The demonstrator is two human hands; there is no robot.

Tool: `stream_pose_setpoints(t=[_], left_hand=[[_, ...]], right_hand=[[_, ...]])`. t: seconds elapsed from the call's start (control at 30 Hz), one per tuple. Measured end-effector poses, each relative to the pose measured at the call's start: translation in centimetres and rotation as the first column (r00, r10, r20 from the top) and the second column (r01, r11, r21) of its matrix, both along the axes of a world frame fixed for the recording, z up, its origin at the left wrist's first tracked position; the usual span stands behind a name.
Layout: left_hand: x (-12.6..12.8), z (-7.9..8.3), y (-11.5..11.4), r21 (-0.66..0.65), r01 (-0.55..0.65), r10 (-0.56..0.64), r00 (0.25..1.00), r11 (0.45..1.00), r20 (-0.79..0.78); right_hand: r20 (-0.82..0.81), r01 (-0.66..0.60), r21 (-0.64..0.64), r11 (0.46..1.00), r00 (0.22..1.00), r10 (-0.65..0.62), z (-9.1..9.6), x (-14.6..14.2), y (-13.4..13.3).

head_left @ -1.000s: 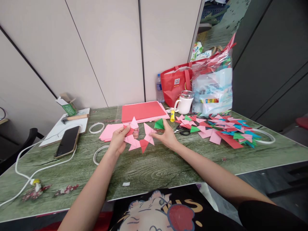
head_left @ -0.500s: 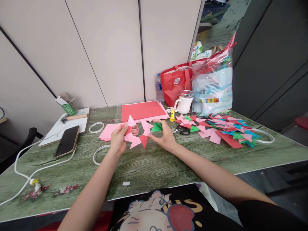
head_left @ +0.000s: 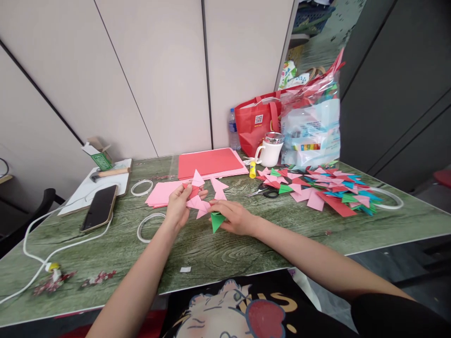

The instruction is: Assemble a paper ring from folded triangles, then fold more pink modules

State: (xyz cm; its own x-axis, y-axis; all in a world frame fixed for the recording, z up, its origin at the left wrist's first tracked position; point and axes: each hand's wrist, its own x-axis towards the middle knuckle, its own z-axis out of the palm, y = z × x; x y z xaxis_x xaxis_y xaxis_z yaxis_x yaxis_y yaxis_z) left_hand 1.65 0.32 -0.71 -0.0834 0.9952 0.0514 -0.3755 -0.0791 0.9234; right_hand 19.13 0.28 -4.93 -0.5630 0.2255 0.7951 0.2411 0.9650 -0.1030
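My left hand (head_left: 179, 206) is closed on the left part of a chain of folded pink and red paper triangles (head_left: 202, 195), held just above the green wood-grain table (head_left: 218, 249). My right hand (head_left: 234, 217) pinches a folded green paper triangle (head_left: 216, 220) at the chain's lower right end, its point aimed down at the table. Both hands meet at the middle of the table in front of me.
A pile of folded pink, red, green and blue triangles (head_left: 327, 188) lies at the right, with scissors (head_left: 264, 191), a yellow glue stick (head_left: 252, 169) and a white mug (head_left: 270, 150). Pink (head_left: 160, 192) and red paper sheets (head_left: 207, 162) lie behind; a phone (head_left: 99, 207) and tape rings (head_left: 148, 225) lie left.
My right hand brought the green triangle down and to the left, from above the chain's right end to its lower edge. My left hand stayed in place with the chain.
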Motion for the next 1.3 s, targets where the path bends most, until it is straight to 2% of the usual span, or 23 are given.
stream_pose_setpoints(t=[0.23,0.4,0.47,0.57,0.67,0.77,0.9,1.0,1.13,1.3], left_hand=[[0.7,0.0,-0.5,-0.011,0.073,-0.073,0.997,0.997,-0.018],[0.9,-0.2,-0.8,0.005,0.125,-0.123,0.986,0.992,-0.116],[0.8,-0.1,-0.8,-0.005,0.106,-0.105,0.983,0.994,-0.148],[0.4,0.2,-0.7,-0.046,0.092,-0.099,0.98,0.995,-0.175],[0.0,0.5,-0.8,-0.065,0.119,-0.13,0.967,0.991,-0.217],[-0.2,0.5,-0.8,-0.043,0.121,-0.128,0.958,0.992,-0.257],[-0.2,0.3,-0.7,-0.068,0.075,-0.09,0.96,0.995,-0.264],[-0.1,0.3,-0.7,-0.024,0.048,-0.053,0.965,0.999,-0.256],[0.0,0.6,-0.8,0.034,0.09,-0.078,0.962,0.995,-0.263],[-0.2,0.7,-0.8,0.042,0.15,-0.132,0.95,0.988,-0.282]], right_hand=[[0.034,-0.087,0.004,0.996,0.996,0.087,0.7,-0.3,-0.3],[0.048,-0.095,-0.009,0.995,0.994,0.095,0.8,-0.5,-0.2],[-0.005,-0.063,-0.041,0.997,0.998,0.063,0.7,-0.3,0.0],[-0.128,0.046,-0.128,0.991,0.99,-0.063,0.7,0.2,0.4],[-0.2,0.141,-0.23,0.963,0.961,-0.189,1.0,0.6,0.8],[-0.233,0.178,-0.298,0.938,0.939,-0.252,1.4,0.9,1.0],[-0.257,0.145,-0.324,0.935,0.938,-0.235,1.7,1.0,1.0],[-0.301,0.147,-0.341,0.929,0.919,-0.256,2.0,1.1,0.9],[-0.391,0.175,-0.374,0.911,0.86,-0.326,2.1,1.2,1.2],[-0.504,0.088,-0.479,0.874,0.787,-0.355,1.3,1.1,1.8]])
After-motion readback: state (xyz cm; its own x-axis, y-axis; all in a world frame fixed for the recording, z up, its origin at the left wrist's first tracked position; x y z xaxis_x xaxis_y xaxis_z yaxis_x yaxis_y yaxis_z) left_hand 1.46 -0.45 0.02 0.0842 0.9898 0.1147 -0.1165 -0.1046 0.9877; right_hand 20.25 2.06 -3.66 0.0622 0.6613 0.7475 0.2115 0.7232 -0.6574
